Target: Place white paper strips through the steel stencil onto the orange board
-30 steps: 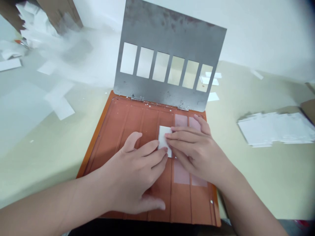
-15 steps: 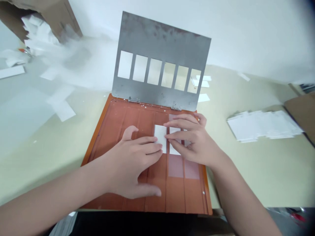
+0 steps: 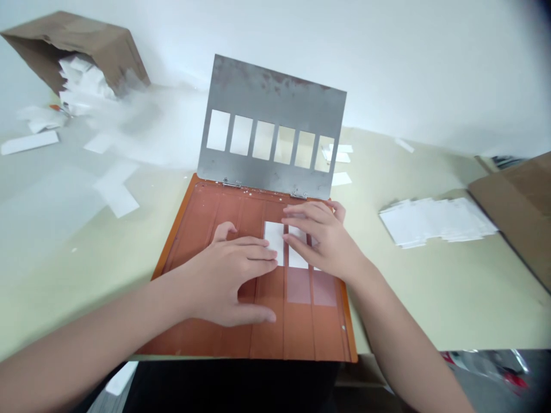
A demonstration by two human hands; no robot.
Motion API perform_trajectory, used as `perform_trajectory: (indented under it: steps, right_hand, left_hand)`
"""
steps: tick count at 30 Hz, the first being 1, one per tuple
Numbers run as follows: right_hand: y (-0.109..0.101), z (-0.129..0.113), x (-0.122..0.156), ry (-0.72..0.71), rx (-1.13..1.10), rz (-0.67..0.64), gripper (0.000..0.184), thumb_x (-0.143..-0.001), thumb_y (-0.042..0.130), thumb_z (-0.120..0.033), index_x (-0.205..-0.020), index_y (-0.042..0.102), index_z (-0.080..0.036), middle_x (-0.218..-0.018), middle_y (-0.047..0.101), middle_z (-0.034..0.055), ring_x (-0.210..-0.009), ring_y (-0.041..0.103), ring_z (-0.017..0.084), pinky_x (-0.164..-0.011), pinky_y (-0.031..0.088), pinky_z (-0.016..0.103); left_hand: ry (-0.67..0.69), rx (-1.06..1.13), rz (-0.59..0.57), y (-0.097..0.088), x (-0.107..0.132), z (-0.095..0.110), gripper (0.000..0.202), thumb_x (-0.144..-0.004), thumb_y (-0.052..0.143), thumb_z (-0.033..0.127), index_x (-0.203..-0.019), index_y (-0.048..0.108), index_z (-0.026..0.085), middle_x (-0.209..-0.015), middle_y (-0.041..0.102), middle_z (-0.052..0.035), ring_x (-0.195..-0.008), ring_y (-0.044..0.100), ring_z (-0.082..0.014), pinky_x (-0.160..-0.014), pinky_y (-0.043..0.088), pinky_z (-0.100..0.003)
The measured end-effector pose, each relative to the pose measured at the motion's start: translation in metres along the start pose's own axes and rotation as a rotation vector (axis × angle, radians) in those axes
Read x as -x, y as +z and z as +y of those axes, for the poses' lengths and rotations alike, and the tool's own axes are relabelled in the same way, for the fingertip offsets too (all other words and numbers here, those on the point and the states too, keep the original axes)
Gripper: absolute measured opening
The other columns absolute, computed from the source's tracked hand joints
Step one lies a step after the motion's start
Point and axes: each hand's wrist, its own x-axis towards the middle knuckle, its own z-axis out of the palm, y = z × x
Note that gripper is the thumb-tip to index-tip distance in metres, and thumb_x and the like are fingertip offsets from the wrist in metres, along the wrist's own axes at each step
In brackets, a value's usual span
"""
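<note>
An orange-brown grooved tray (image 3: 206, 212) lies in front of me with its grey metal lid (image 3: 275, 97) hinged upright; the lid has a row of several rectangular windows. Small white cards (image 3: 274, 240) lie in the tray's channels near the middle, with pale pink strips (image 3: 298, 285) below them. My left hand (image 3: 230, 275) rests flat on the tray, fingertips touching the left card. My right hand (image 3: 321, 238) lies over the cards on the right, fingers stretched out and pressing down.
A stack of white cards (image 3: 434, 221) sits on the table to the right, beside brown cardboard (image 3: 516, 206). A tipped brown box (image 3: 81, 46) spills white pieces at the far left. Loose white slips (image 3: 116, 195) lie scattered on the pale table.
A second white card now lies beside the first in the tray. My right hand has shifted right over it. The view has pulled back and tilted up.
</note>
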Motion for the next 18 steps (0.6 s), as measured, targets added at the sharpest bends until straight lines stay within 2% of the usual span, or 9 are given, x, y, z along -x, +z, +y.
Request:
perform_trajectory:
  steps: [2, 7, 14, 18]
  right_hand:
    - [0.003, 0.0, 0.0, 0.016, 0.041, 0.004, 0.018, -0.095, 0.059, -0.034, -0.105, 0.072, -0.026, -0.121, 0.071, 0.0057, -0.114, 0.061, 0.025, -0.105, 0.024, 0.051]
    - [0.007, -0.003, -0.002, 0.016, 0.022, -0.034, 0.015, -0.095, 0.058, -0.033, -0.1, 0.07, -0.025, -0.121, 0.071, 0.0062, -0.115, 0.061, 0.026, -0.104, 0.026, 0.051]
    - [0.004, -0.012, -0.005, 0.123, 0.011, -0.06, 0.013, -0.094, 0.057, -0.036, -0.097, 0.062, -0.024, -0.121, 0.07, 0.0059, -0.119, 0.06, 0.026, -0.103, 0.031, 0.049]
    - [0.001, -0.017, -0.005, 0.167, -0.067, -0.045, 0.01, -0.095, 0.055, -0.035, -0.095, 0.058, -0.025, -0.108, 0.073, 0.0031, -0.114, 0.062, 0.025, -0.103, 0.033, 0.05]
  left_hand:
    - [0.017, 0.007, 0.014, 0.0, 0.0, -0.001, 0.061, -0.082, 0.063, 0.065, -0.118, 0.07, 0.016, -0.127, 0.07, -0.0149, -0.119, 0.063, -0.0318, -0.101, 0.042, -0.045]
    - [0.049, -0.024, 0.017, -0.001, -0.002, -0.002, 0.056, -0.084, 0.062, 0.061, -0.115, 0.07, 0.015, -0.123, 0.071, -0.0155, -0.116, 0.064, -0.0314, -0.096, 0.043, -0.044]
    - [0.141, -0.131, -0.006, -0.001, -0.001, -0.002, 0.05, -0.094, 0.053, 0.056, -0.115, 0.067, 0.013, -0.115, 0.072, -0.0148, -0.109, 0.063, -0.0303, -0.096, 0.039, -0.047]
    - [0.227, -0.234, 0.025, 0.003, 0.002, -0.005, 0.044, -0.097, 0.05, 0.052, -0.11, 0.069, 0.014, -0.113, 0.071, -0.0138, -0.11, 0.061, -0.029, -0.097, 0.037, -0.046]
